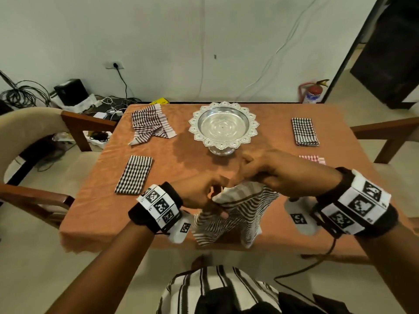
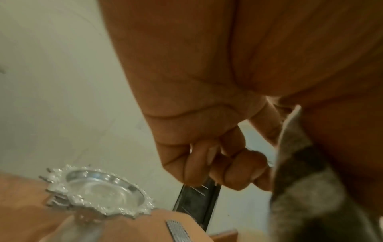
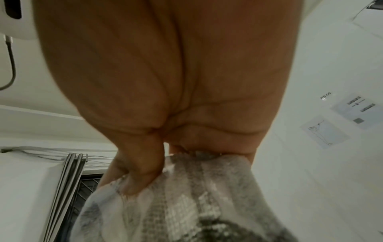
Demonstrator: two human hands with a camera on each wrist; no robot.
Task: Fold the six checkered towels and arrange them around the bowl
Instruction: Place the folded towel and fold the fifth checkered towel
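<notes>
both hands — left hand [image 1: 199, 196], right hand [image 1: 267, 171] — pinching the hanging towel [image 1: 235, 214]; uneven corners likely, or a slip onto the table [image 1: 181, 164].

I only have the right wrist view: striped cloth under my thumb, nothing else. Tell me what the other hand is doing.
Observer: The left hand pinches the same striped towel, close beside the right hand; the towel hangs over the table's near edge.
Operator: Report how many towels are already folded.
Observer: Three show folded: one left of the bowl at, one right at, and a pink one partly hidden behind the right hand.
Operator: Name any left unfolded.
Observer: One crumpled towel lies far left of the bowl.
</notes>
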